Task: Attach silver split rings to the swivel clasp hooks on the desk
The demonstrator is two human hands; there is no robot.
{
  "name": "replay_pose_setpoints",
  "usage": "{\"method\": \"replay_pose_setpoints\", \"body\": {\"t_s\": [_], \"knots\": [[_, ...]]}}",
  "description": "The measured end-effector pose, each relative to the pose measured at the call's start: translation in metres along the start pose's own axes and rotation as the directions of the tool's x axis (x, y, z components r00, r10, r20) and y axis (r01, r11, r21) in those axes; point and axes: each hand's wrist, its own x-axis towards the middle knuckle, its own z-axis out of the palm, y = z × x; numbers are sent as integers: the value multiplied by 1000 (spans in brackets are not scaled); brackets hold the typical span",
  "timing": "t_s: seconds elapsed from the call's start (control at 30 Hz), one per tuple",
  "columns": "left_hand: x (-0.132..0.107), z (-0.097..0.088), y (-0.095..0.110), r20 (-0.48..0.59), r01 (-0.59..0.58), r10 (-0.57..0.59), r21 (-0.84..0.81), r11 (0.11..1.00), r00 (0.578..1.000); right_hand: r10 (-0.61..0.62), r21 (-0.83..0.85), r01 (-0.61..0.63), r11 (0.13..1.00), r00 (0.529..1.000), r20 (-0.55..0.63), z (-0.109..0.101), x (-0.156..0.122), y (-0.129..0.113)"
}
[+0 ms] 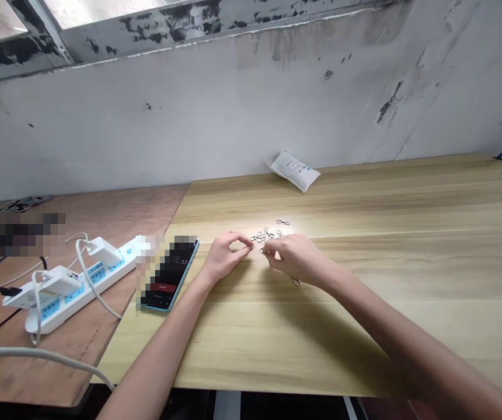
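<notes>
1. The left hand (227, 258) pinches almost shut, and the right hand (292, 258) curls at the small metal clips (265, 235); any hold is too small to tell.
2. The clips lie scattered on the table (365, 332): light, stiff, slippery, best pinched by their rims.

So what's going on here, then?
A person is working at a small heap of metal loops on a light wooden table. Their left hand and right hand meet at the heap's edge with fingers pinched; anything held is too small to tell. A phone lies to the left.
</notes>
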Motion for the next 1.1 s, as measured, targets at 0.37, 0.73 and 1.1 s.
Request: {"method": "replay_pose_setpoints", "body": {"t_s": [0.37,0.73,1.1], "knots": [[-1,7,2,-61,92,-106,-204,975,992,258,771,-39,635,952,-164,23,2,3],[0,5,3,-103,25,-29,-40,999,994,311,767,-57,640,931,-190,19,0,-2],[0,5,2,-54,-83,87,74,994,995,284,730,-32,682,932,-225,20,2,-2]]}}
